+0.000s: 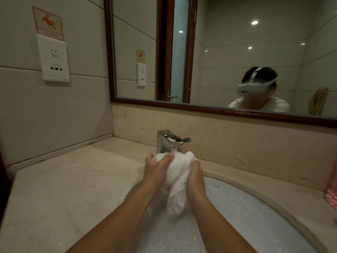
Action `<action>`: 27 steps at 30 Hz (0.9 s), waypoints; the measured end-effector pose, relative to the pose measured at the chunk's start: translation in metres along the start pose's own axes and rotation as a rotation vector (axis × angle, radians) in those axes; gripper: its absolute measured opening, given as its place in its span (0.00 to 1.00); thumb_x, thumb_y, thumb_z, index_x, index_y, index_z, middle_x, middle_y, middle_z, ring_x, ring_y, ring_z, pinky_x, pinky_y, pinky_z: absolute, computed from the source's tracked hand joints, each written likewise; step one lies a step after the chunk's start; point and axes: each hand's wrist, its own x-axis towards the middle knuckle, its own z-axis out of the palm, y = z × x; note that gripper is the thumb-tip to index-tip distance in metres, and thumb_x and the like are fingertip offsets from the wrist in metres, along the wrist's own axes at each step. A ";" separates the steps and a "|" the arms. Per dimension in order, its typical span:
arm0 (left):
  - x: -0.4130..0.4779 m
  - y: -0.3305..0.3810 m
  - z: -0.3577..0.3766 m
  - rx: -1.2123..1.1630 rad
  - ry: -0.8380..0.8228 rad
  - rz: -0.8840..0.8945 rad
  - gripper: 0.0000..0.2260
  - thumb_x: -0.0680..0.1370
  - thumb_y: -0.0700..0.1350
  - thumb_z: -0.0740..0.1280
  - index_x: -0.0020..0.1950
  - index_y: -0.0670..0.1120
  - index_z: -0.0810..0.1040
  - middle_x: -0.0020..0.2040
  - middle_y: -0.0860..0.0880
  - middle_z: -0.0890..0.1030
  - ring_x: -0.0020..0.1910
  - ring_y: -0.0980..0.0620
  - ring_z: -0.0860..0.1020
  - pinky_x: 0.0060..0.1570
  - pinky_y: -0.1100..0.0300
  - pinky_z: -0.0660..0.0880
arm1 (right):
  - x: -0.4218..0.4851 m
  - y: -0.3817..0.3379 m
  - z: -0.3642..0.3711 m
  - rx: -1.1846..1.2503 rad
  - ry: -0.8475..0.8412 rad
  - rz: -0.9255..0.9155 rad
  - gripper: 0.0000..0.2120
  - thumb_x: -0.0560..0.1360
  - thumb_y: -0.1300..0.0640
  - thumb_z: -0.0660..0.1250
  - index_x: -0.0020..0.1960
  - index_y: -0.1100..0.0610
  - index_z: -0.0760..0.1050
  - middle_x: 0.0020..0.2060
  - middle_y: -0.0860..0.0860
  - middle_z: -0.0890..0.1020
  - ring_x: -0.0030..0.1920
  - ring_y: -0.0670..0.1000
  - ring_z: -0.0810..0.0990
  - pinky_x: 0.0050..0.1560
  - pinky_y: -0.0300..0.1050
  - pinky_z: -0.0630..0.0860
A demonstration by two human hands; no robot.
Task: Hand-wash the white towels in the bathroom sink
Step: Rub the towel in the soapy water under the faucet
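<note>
Head view | both hands (176, 172) clamped on bunched white towel (176, 181) | over sink (255, 212) | below faucet (170, 141)

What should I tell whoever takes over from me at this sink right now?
Left hand: grips the left side of the bunched white towel.
Right hand: grips its right side.
The towel is held up over the sink, its top just in front of the tap. The sink seems to hold foamy water.
Done: the towel looks wet and is partway through a scrub.
Left: finish scrubbing, then probably rinse and wring. No other towels are in view, and I cannot tell if the tap is running.
</note>
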 end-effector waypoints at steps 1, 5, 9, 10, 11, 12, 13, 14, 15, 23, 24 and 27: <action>0.001 0.000 -0.001 -0.006 -0.024 -0.010 0.32 0.71 0.60 0.75 0.70 0.43 0.76 0.61 0.45 0.84 0.57 0.44 0.84 0.56 0.48 0.82 | 0.000 0.001 -0.001 -0.006 -0.008 -0.011 0.46 0.62 0.20 0.52 0.67 0.48 0.77 0.55 0.55 0.85 0.54 0.60 0.85 0.60 0.63 0.82; -0.002 -0.003 0.001 0.064 -0.090 -0.005 0.19 0.75 0.61 0.74 0.60 0.50 0.81 0.54 0.48 0.86 0.52 0.47 0.85 0.57 0.48 0.82 | -0.013 -0.006 -0.003 -0.080 -0.056 -0.064 0.49 0.63 0.14 0.55 0.71 0.47 0.75 0.59 0.52 0.83 0.58 0.57 0.82 0.65 0.59 0.79; -0.003 -0.005 0.001 0.086 -0.096 -0.020 0.24 0.69 0.67 0.74 0.57 0.53 0.81 0.56 0.49 0.85 0.55 0.48 0.84 0.60 0.47 0.81 | -0.018 -0.008 -0.007 -0.152 -0.092 -0.137 0.39 0.69 0.20 0.63 0.67 0.49 0.76 0.54 0.48 0.84 0.54 0.51 0.83 0.56 0.52 0.80; -0.003 -0.005 0.001 0.090 -0.094 -0.010 0.20 0.72 0.64 0.74 0.56 0.52 0.80 0.56 0.48 0.85 0.54 0.48 0.84 0.59 0.48 0.81 | -0.017 -0.008 -0.008 -0.172 -0.088 -0.153 0.34 0.73 0.24 0.64 0.65 0.49 0.75 0.53 0.47 0.83 0.53 0.50 0.83 0.52 0.50 0.79; -0.004 -0.005 0.000 0.094 -0.094 0.005 0.15 0.77 0.59 0.73 0.56 0.50 0.79 0.55 0.48 0.84 0.53 0.49 0.83 0.56 0.50 0.81 | -0.015 -0.008 -0.009 -0.187 -0.079 -0.168 0.30 0.76 0.27 0.64 0.65 0.49 0.75 0.52 0.47 0.83 0.52 0.50 0.83 0.51 0.50 0.79; -0.003 -0.006 0.000 0.092 -0.085 0.031 0.12 0.79 0.54 0.73 0.57 0.49 0.78 0.54 0.46 0.84 0.51 0.49 0.83 0.52 0.53 0.81 | -0.013 -0.007 -0.009 -0.199 -0.068 -0.180 0.28 0.79 0.29 0.62 0.67 0.50 0.74 0.53 0.48 0.83 0.53 0.51 0.83 0.52 0.50 0.79; -0.001 -0.007 -0.001 0.076 -0.069 0.060 0.11 0.80 0.50 0.72 0.57 0.47 0.77 0.54 0.45 0.84 0.50 0.49 0.83 0.48 0.54 0.81 | -0.011 -0.007 -0.008 -0.217 -0.048 -0.194 0.27 0.82 0.31 0.59 0.70 0.50 0.73 0.54 0.49 0.82 0.54 0.52 0.82 0.54 0.51 0.79; 0.000 -0.008 -0.002 0.049 -0.049 0.090 0.09 0.80 0.46 0.73 0.57 0.46 0.77 0.54 0.43 0.84 0.50 0.48 0.83 0.46 0.55 0.80 | -0.009 -0.006 -0.007 -0.216 -0.029 -0.189 0.27 0.84 0.33 0.56 0.72 0.51 0.72 0.55 0.50 0.81 0.56 0.55 0.81 0.56 0.52 0.79; 0.000 -0.007 -0.002 0.018 -0.032 0.112 0.09 0.79 0.43 0.73 0.58 0.47 0.77 0.54 0.42 0.84 0.50 0.47 0.83 0.45 0.55 0.81 | -0.006 -0.006 -0.007 -0.197 -0.007 -0.173 0.27 0.85 0.35 0.53 0.74 0.52 0.71 0.56 0.51 0.80 0.58 0.57 0.81 0.59 0.53 0.78; -0.004 0.001 -0.002 -0.059 -0.107 0.119 0.21 0.72 0.49 0.72 0.66 0.50 0.78 0.55 0.46 0.85 0.53 0.45 0.85 0.55 0.46 0.83 | 0.001 -0.004 -0.005 -0.078 -0.008 -0.137 0.26 0.83 0.30 0.53 0.69 0.48 0.70 0.53 0.50 0.80 0.57 0.56 0.80 0.60 0.55 0.78; -0.003 0.001 -0.002 -0.043 -0.121 0.105 0.23 0.69 0.51 0.70 0.64 0.49 0.81 0.54 0.45 0.86 0.53 0.44 0.85 0.56 0.44 0.83 | 0.001 -0.003 -0.006 -0.086 -0.026 -0.146 0.28 0.81 0.28 0.56 0.68 0.47 0.70 0.54 0.49 0.81 0.58 0.56 0.81 0.61 0.56 0.79; -0.002 0.000 -0.001 -0.040 -0.136 0.110 0.19 0.68 0.54 0.70 0.55 0.47 0.83 0.49 0.45 0.86 0.51 0.43 0.85 0.51 0.48 0.81 | -0.001 -0.004 -0.006 -0.190 -0.019 -0.211 0.25 0.82 0.30 0.57 0.68 0.48 0.72 0.51 0.47 0.81 0.55 0.54 0.81 0.56 0.52 0.79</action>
